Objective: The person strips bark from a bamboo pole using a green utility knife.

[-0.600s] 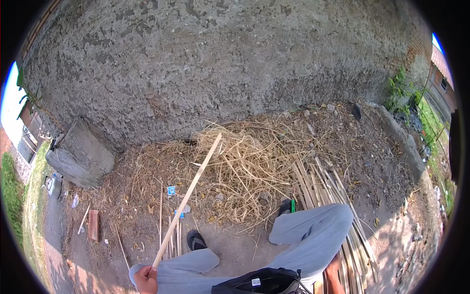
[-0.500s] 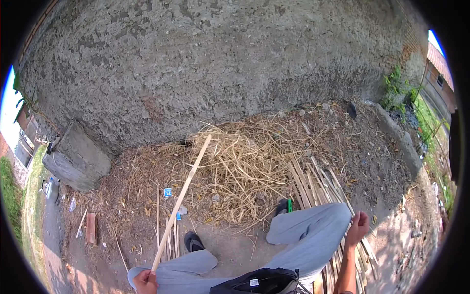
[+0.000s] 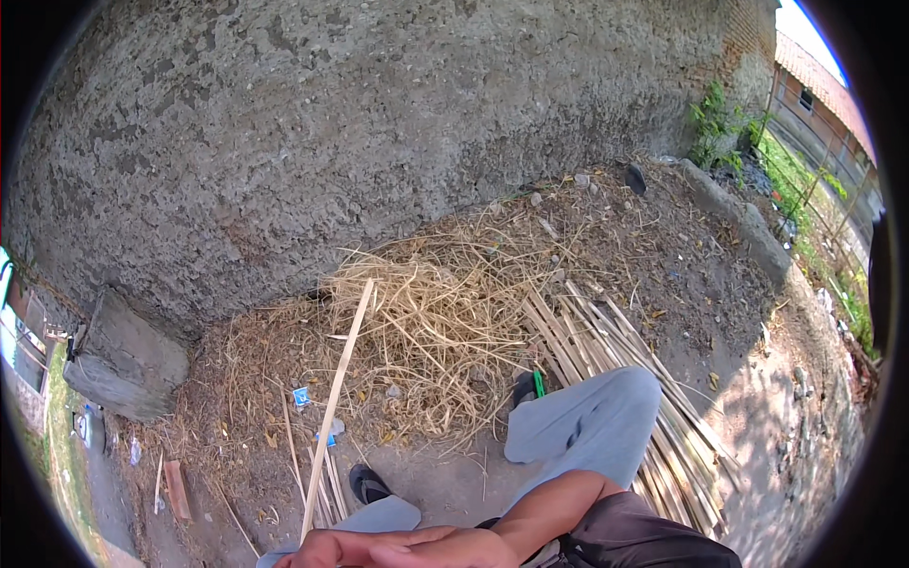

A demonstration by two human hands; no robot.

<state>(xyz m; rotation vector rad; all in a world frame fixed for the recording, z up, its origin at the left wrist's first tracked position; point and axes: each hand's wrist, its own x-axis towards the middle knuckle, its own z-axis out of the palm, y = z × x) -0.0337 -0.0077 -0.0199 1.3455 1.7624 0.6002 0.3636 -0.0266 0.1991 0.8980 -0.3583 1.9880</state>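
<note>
A long pale bamboo strip slants from the straw pile down to the lower edge. My left hand grips its lower end, just above my left knee. My right hand has come across my lap and lies against the left hand at the strip's base. Its fingers are cut off by the frame edge, so its grip is unclear. I wear grey trousers and black sandals.
A heap of dry straw lies against a rough concrete wall. A bundle of bamboo strips lies under my right leg. A few thin strips are by my left foot. A concrete block and a brick sit at the left.
My right hand has swung from out at the right across my lap to the left hand. The strip now stands a little steeper, and the view has shifted left.
</note>
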